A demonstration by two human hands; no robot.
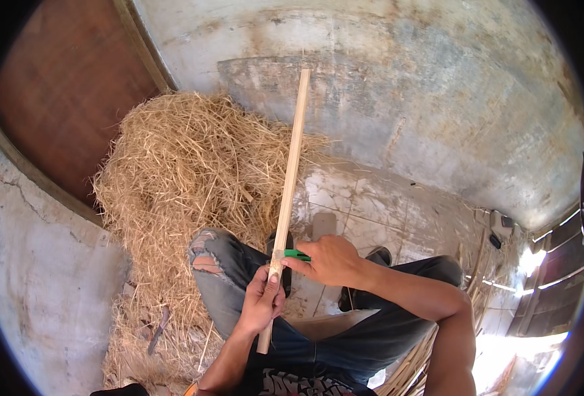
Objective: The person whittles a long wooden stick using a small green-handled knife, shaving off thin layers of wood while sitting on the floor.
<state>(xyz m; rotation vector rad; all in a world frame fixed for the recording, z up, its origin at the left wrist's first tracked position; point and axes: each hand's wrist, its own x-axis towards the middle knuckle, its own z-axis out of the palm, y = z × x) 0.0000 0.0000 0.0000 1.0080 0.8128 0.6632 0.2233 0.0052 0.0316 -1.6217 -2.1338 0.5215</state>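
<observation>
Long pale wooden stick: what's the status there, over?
Left hand gripped around long pale wooden stick near its lower end. Right hand pressing small green-handled tool against stick. Straw pile behind, nothing blocking.

Left hand (263, 302) fisted, thumb up; right hand (328, 261) pinching, forearm bent.

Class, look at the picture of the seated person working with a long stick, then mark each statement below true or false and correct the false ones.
1. The left hand grips the long pale wooden stick. True.
2. The right hand holds a red tool. False: it holds a small green tool against the stick.
3. A heap of dry yellow straw lies to the person's left. True.
4. The stick lies flat on the floor. False: it is held up, pointing away from the person.
</observation>
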